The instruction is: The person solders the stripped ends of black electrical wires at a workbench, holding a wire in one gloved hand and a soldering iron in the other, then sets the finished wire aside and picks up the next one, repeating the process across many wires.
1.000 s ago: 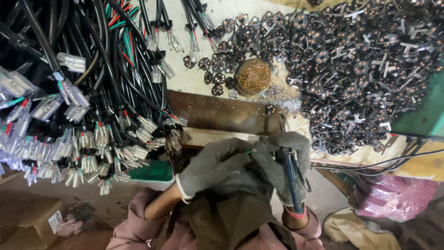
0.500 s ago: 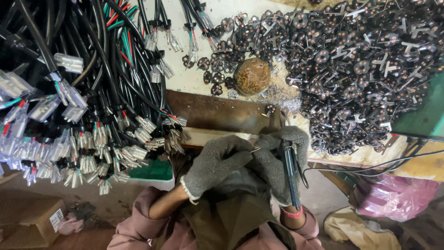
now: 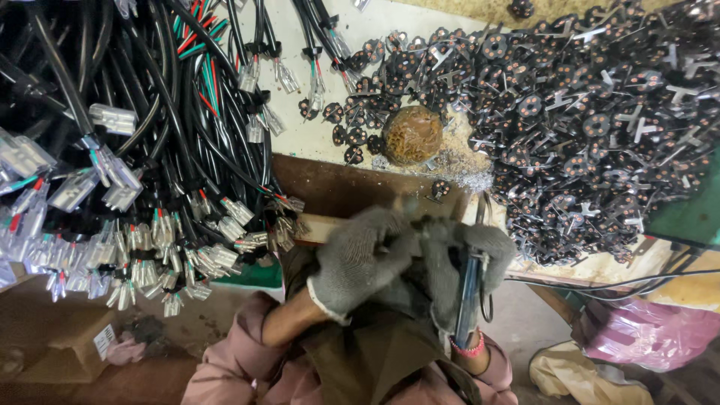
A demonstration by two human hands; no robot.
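A cluttered worktop (image 3: 330, 142) holds black cables (image 3: 150, 120) and a heap of small plug inserts (image 3: 585, 112). Gloved left hand (image 3: 360, 259) pinches something small and blurred. Right hand (image 3: 465, 262) has its grip closed around a slim tool (image 3: 470, 289).

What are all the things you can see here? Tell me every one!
Cables: many, black with red, green and white wires and clear end plugs, left, hanging over the bench edge.
Small round parts: a big heap, black with copper dots and metal prongs, right.
Ball: one, brown, rough, middle of the bench.
Bench: one, pale top.
Cardboard box: one, brown, bottom left.
Plastic bag: one, pink, bottom right.
Tool: one, dark, thin, in the right hand.
Left hand: grey glove.
Right hand: grey glove.
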